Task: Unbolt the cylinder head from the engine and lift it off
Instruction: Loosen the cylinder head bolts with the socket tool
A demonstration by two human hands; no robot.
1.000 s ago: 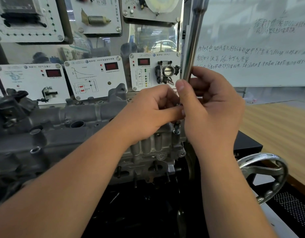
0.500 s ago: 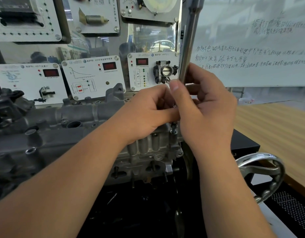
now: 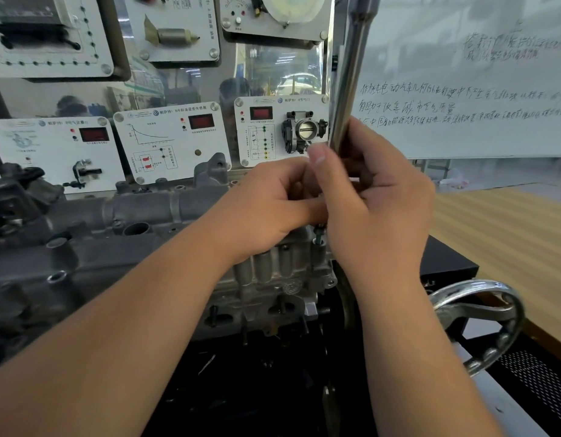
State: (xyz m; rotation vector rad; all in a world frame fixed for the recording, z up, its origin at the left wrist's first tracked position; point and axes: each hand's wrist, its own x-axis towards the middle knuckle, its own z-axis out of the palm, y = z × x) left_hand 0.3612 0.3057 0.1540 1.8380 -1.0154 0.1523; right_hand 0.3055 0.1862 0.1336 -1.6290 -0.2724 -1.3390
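The grey cylinder head (image 3: pixel 153 216) lies across the engine (image 3: pixel 273 279), running from the left to the centre. At its right end a dark bolt (image 3: pixel 319 237) stands up from a boss. A long chrome wrench handle (image 3: pixel 348 74) rises from there to the top of the view. My right hand (image 3: pixel 380 209) grips the lower part of the handle, thumb pointing up. My left hand (image 3: pixel 266 203) curls its fingers around the wrench's lower end just above the bolt. The wrench's head is hidden between my hands.
Sensor display panels (image 3: pixel 175 140) and a throttle body board (image 3: pixel 282 127) stand right behind the engine. A whiteboard (image 3: pixel 462 89) fills the upper right. A chrome handwheel (image 3: pixel 481 313) sticks out at the lower right, beside a wooden tabletop (image 3: pixel 509 234).
Both hands keep the same hold on the wrench over the bolt. Only the view has shifted slightly.
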